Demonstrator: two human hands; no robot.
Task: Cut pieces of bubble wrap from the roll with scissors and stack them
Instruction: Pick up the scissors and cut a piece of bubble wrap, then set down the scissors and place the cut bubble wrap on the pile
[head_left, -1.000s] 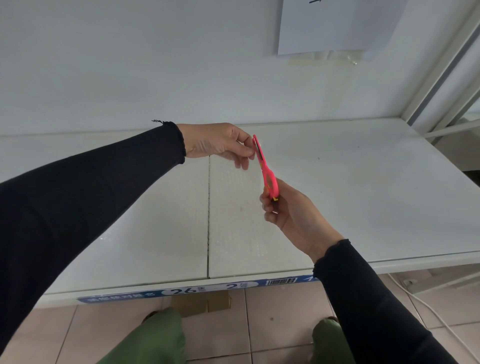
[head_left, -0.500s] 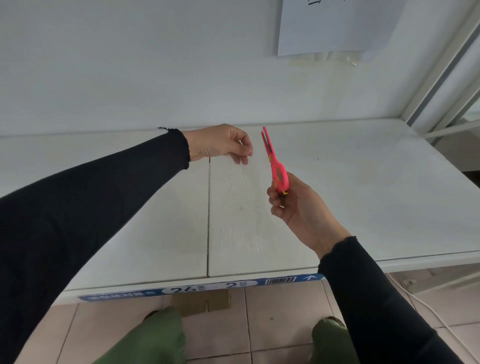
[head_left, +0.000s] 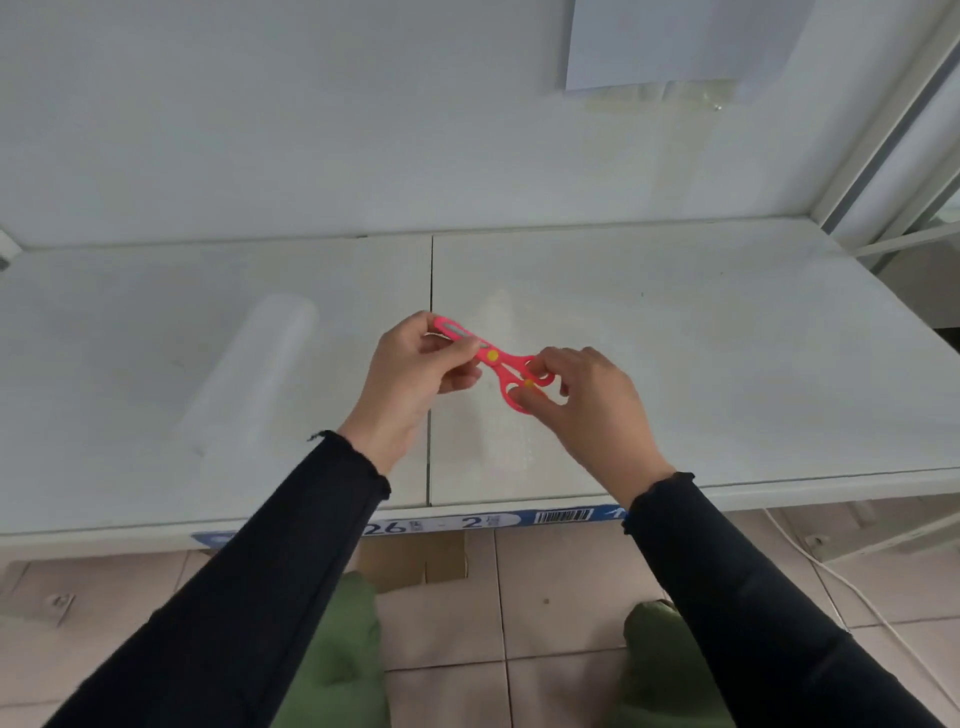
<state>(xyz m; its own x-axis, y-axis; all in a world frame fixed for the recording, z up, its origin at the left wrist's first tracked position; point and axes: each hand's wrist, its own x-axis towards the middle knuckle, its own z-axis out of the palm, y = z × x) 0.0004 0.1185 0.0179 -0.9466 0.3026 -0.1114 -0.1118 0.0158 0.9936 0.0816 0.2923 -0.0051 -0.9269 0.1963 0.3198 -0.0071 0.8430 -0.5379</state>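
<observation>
1 pink scissors (head_left: 492, 357), held by 2 hands: left hand (head_left: 413, 376) pinches the blade end, right hand (head_left: 589, 402) grips the handle loops. 1 bubble wrap roll (head_left: 249, 374) left of the grip, on table (head_left: 737, 332).

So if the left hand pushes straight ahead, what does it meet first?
Left hand: likely only the shelf top, then the wall; the roll lies off to its left. Depth unclear.
</observation>
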